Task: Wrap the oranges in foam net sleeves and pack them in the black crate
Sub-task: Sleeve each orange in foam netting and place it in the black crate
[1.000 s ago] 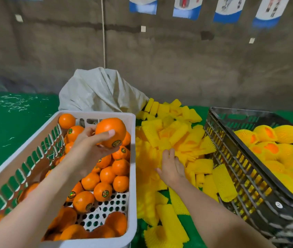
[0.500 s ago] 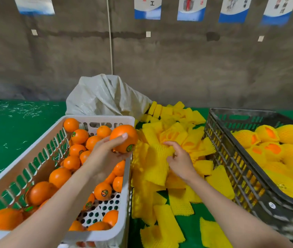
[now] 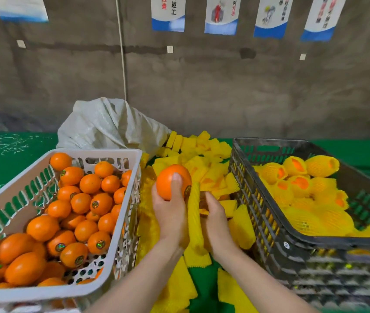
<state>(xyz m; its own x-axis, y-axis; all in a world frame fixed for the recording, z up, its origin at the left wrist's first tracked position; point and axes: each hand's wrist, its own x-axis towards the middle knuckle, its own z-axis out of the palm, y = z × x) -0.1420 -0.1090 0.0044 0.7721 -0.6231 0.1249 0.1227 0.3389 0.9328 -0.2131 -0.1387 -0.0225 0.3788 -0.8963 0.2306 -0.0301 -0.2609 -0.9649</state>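
My left hand (image 3: 171,211) grips one orange (image 3: 168,178) above the pile of yellow foam net sleeves (image 3: 204,168), between the two crates. Right beside it, my right hand (image 3: 215,219) holds a flattened yellow sleeve (image 3: 194,220) that hangs down between both hands. Several bare oranges fill the white basket (image 3: 102,283) on the left. The black crate (image 3: 276,231) on the right holds several oranges wrapped in yellow sleeves (image 3: 303,184).
A grey woven sack (image 3: 109,125) lies behind the white basket. Loose sleeves cover the green table top (image 3: 10,154) between the crates and under my forearms. A concrete wall with hanging posters rises behind the table.
My left hand carried the orange out of the white basket and rightward over the sleeve pile. My right hand lifted one sleeve off the pile and drew it in beside the orange.
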